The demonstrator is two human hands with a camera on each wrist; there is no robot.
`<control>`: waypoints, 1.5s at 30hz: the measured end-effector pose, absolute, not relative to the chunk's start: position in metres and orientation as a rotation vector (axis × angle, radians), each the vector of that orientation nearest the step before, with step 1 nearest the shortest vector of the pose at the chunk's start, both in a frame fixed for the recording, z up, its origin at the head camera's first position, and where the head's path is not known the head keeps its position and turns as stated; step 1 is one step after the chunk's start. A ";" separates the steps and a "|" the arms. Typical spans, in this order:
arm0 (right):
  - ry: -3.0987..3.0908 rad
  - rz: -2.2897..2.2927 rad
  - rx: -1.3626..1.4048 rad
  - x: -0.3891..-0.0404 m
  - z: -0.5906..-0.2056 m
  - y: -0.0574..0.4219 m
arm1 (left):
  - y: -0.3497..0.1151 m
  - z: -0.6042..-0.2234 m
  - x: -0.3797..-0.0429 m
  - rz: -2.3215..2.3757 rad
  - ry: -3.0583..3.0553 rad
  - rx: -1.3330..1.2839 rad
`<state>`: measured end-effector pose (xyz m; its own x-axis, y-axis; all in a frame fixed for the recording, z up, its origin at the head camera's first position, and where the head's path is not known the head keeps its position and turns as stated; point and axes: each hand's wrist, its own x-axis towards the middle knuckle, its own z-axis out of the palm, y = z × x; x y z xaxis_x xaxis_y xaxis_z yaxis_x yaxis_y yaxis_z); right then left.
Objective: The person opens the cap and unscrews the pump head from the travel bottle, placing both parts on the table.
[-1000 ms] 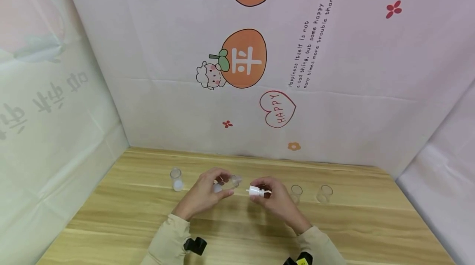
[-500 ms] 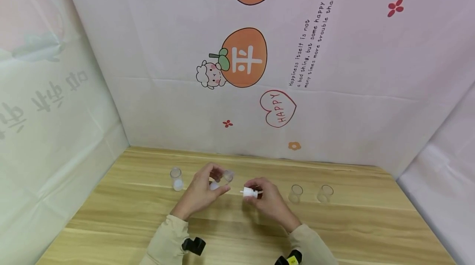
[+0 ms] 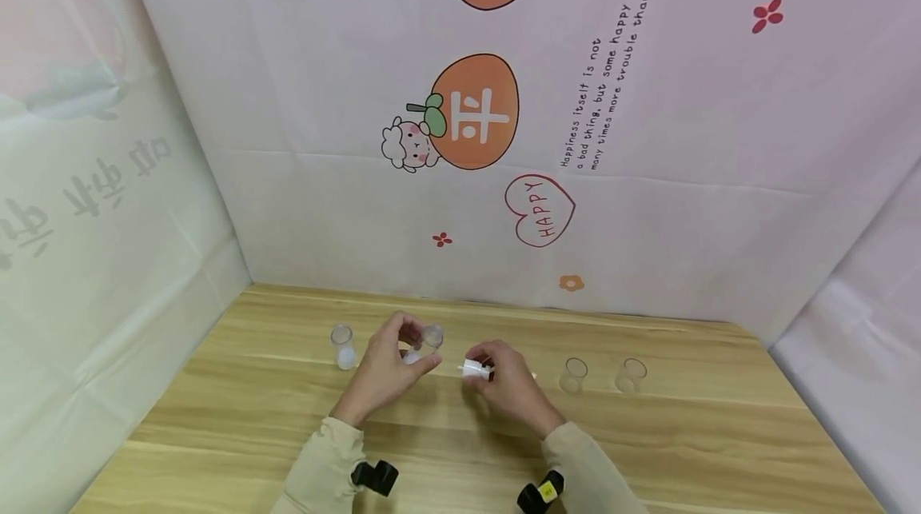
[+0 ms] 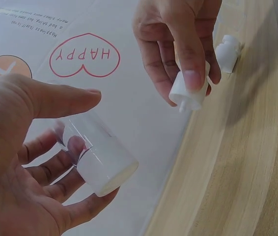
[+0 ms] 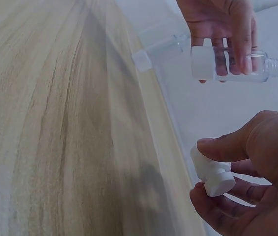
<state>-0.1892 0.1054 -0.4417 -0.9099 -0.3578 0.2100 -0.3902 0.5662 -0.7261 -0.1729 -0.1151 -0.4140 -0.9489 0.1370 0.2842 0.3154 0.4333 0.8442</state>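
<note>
My left hand (image 3: 388, 358) holds a clear bottle (image 4: 102, 155) between thumb and fingers, tilted. Its bottom part looks white; whether that is contents or a base I cannot tell. The bare threaded neck (image 5: 273, 68) shows in the right wrist view. My right hand (image 3: 507, 382) pinches a white pump head (image 3: 475, 369), whose short stem points toward the bottle. Bottle and pump head are apart, both above the table. In the left wrist view, a second white pump head (image 4: 227, 53) stands on the table beyond my right hand.
Another clear bottle with a white lower part (image 3: 344, 348) stands on the wooden table (image 3: 460, 450) at the left. At the right stand two clear cup-shaped covers, one nearer (image 3: 573, 376) and one farther out (image 3: 631, 375). A printed cloth wall (image 3: 324, 218) rises behind the table.
Both hands have shifted left, the right one farther, carrying the pump head along. The bottle has moved left and slightly away from me. The second pump head's edge now peeks out beside my right hand.
</note>
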 end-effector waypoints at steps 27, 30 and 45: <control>-2.870 1.075 0.562 -0.198 -0.459 0.087 | -0.116 -0.419 -0.175 -1.642 -2.447 -0.303; -2.874 1.068 0.553 -0.199 -0.459 0.086 | -0.116 -0.418 -0.175 -1.647 -2.441 -0.306; -2.852 1.044 0.530 -0.201 -0.461 0.082 | -0.117 -0.420 -0.175 -1.655 -2.440 -0.280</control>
